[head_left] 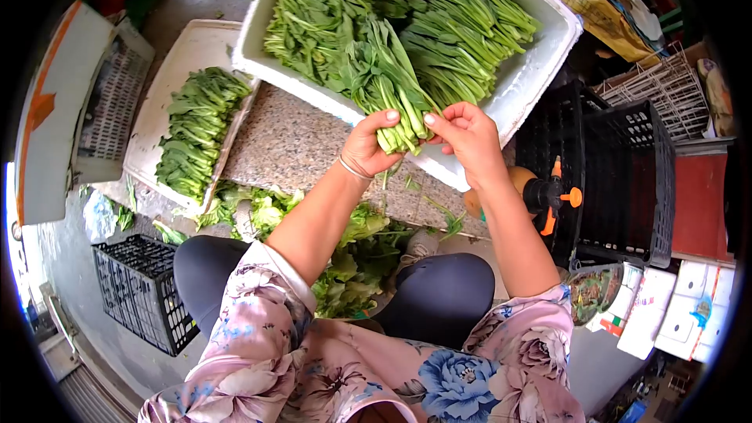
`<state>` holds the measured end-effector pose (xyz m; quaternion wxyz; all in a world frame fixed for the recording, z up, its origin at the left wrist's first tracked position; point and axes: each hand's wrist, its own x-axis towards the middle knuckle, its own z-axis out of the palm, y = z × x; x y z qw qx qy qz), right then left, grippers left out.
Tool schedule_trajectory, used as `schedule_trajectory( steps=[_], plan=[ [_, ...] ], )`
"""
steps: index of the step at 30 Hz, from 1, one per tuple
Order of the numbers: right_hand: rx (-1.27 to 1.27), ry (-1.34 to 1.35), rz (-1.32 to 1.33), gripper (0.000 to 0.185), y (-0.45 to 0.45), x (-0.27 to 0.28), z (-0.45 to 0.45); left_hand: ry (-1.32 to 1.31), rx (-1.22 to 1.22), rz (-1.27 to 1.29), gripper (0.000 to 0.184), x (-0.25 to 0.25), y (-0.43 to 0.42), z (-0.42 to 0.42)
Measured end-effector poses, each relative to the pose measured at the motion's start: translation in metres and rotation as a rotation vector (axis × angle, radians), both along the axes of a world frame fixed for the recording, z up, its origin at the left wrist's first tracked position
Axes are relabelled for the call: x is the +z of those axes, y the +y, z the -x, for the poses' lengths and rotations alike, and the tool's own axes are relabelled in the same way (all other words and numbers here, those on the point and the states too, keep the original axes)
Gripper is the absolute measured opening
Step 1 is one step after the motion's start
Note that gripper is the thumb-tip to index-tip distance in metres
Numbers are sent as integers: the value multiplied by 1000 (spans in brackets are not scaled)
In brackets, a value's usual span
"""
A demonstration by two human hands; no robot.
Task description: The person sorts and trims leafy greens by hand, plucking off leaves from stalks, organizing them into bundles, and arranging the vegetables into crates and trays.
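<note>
A bunch of leafy greens (pixel 389 82) is held by its pale stem ends at the near rim of the white foam box (pixel 313 88). My left hand (pixel 371 143) is closed round the stems from the left, thumb on top. On the right side, my right hand (pixel 468 139) pinches at the stems with thumb and fingers. More greens (pixel 470 27) lie in rows inside the box, stems toward the lower right. To the left, a white foam lid (pixel 141 129) carries another row of greens (pixel 196 129).
Loose trimmed leaves (pixel 345 266) lie on the ground between my legs. A black crate (pixel 145 290) stands at lower left, and black crates (pixel 627 180) stand at right beside a sprayer with an orange nozzle (pixel 554 196). A speckled stone slab (pixel 274 141) lies below the box.
</note>
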<state>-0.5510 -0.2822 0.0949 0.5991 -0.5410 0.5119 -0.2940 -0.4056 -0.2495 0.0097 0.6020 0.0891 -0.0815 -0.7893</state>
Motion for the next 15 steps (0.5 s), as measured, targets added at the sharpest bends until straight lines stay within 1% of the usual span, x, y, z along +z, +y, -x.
schedule_trajectory(
  steps=[2, 4, 6, 8, 9, 10, 12, 15],
  plan=[
    [29, -55, -29, 25, 10, 7, -7, 13, 33, 0, 47, 0, 13, -9],
    [89, -62, -126, 23, 19, 16, -15, -16, 64, 12, 47, 13, 27, -19],
    [113, -48, -106, 22, 26, 23, -24, -34, 96, 27, 47, 30, 40, -27],
    [123, -114, -156, 22, 35, 33, -32, -98, 97, 45, 45, 51, 50, -37],
    [122, -108, -186, 21, 39, 39, -35, -88, 75, 32, 32, 58, 56, -44],
    [133, -108, -181, 21, 43, 43, -39, -95, 59, 62, 31, 60, 59, -52],
    [101, -61, -165, 21, 50, 50, -45, -253, 62, 63, 46, 72, 70, -64],
    [115, -36, -155, 22, 59, 55, -52, -282, 43, 99, 48, 84, 81, -78]
  ],
)
